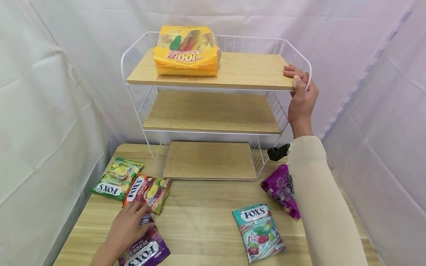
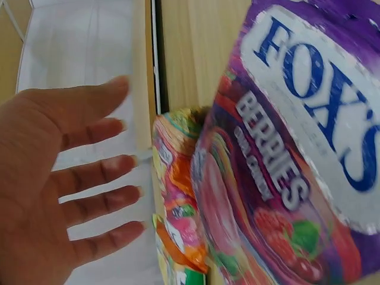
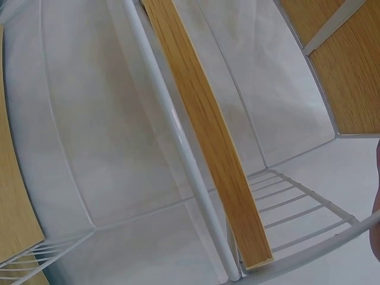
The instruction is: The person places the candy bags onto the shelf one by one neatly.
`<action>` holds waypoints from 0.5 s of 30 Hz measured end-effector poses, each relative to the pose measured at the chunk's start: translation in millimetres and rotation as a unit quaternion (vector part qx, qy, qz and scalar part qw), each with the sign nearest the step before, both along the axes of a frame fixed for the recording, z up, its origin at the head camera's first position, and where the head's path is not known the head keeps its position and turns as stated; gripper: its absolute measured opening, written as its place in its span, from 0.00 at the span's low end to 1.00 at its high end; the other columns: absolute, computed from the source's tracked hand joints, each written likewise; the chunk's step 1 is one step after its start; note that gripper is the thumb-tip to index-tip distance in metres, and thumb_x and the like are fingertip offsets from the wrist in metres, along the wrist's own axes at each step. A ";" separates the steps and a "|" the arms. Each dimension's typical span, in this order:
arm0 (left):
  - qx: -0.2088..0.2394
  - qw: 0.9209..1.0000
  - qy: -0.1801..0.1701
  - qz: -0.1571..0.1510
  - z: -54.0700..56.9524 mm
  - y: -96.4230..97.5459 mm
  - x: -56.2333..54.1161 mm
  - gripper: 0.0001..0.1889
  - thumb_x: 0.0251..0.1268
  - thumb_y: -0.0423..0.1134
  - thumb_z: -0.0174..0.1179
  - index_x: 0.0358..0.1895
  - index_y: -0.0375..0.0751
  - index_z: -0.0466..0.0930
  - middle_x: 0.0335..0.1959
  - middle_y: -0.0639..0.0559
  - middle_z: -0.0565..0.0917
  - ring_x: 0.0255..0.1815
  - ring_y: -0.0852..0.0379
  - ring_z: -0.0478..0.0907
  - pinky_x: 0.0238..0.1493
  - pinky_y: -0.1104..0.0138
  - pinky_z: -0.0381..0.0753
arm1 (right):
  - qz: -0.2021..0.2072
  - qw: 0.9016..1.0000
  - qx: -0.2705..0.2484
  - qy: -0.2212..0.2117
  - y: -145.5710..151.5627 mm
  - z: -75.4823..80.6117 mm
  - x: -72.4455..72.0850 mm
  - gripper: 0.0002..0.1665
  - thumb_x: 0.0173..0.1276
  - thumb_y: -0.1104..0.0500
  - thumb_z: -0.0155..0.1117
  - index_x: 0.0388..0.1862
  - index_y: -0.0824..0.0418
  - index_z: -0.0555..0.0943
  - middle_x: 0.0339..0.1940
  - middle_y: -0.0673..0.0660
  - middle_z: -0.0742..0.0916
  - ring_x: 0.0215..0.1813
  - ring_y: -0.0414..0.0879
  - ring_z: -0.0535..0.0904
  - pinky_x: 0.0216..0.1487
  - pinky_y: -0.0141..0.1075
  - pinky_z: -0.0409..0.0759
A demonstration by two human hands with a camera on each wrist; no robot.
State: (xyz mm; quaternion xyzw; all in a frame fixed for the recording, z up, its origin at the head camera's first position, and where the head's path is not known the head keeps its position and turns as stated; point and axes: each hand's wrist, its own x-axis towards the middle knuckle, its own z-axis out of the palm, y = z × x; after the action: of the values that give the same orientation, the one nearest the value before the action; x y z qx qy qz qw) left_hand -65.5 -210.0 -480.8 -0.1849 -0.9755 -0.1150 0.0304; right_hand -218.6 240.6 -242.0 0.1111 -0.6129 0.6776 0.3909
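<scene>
My left hand [image 1: 129, 225] hovers over a purple bag of Fox's Berries candy [image 1: 146, 249], and its fingers are spread and slightly bent in the left wrist view. That bag's printed front [image 2: 279, 154] faces the camera there, just beside the hand. With my right hand [image 1: 303, 96] I grip the front right corner of the top tier of a white wire shelf rack [image 1: 206, 88], thumb at the board's front edge. Only a sliver of that hand shows at the right border of the right wrist view, next to the rack's wire side [image 3: 309, 208].
A yellow bag [image 1: 188, 53] sits on the top board. Left of the rack lie a green Fox's bag [image 1: 118, 177] and an orange Fox's Fruits bag [image 1: 149, 192]. Toward the right are a teal Mint Blossom bag [image 1: 259, 232] and a purple grape-print bag [image 1: 281, 190], partly behind my sleeve.
</scene>
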 end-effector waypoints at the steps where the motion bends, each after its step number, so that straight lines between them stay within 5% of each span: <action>1: -0.007 1.000 -0.022 0.004 -0.4 -1.4 0.4 0.20 0.41 0.50 0.76 0.38 0.48 0.81 0.39 0.50 0.78 0.44 0.45 0.76 0.41 0.47 0.78 | -0.001 1.000 0.001 0.000 -0.1 0.3 0.1 0.19 0.66 0.62 0.44 0.35 0.67 0.85 0.51 0.63 0.83 0.64 0.46 0.73 0.59 0.37 0.74; 8: -0.036 0.989 -0.144 0.003 -9.8 -9.2 -2.1 0.23 0.39 0.48 0.77 0.42 0.53 0.79 0.43 0.53 0.74 0.44 0.48 0.72 0.39 0.46 0.76 | -0.003 1.000 0.005 0.001 -0.5 0.6 -0.1 0.20 0.66 0.63 0.44 0.36 0.67 0.85 0.51 0.62 0.83 0.64 0.47 0.72 0.60 0.37 0.73; 15: -0.042 0.988 -0.147 0.004 -25.4 -13.7 -0.6 0.27 0.35 0.44 0.79 0.43 0.55 0.76 0.45 0.51 0.72 0.49 0.45 0.69 0.37 0.46 0.76 | -0.008 1.000 0.012 -0.002 -0.2 -0.2 0.9 0.20 0.66 0.63 0.43 0.36 0.67 0.85 0.51 0.62 0.83 0.64 0.46 0.72 0.61 0.37 0.72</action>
State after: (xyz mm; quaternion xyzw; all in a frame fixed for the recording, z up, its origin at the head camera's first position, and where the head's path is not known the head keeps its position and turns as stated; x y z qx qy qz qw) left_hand -66.1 -223.7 -506.2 -0.1631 -0.9741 -0.0994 -0.1208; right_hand -217.7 240.3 -242.2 0.1096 -0.6225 0.6674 0.3937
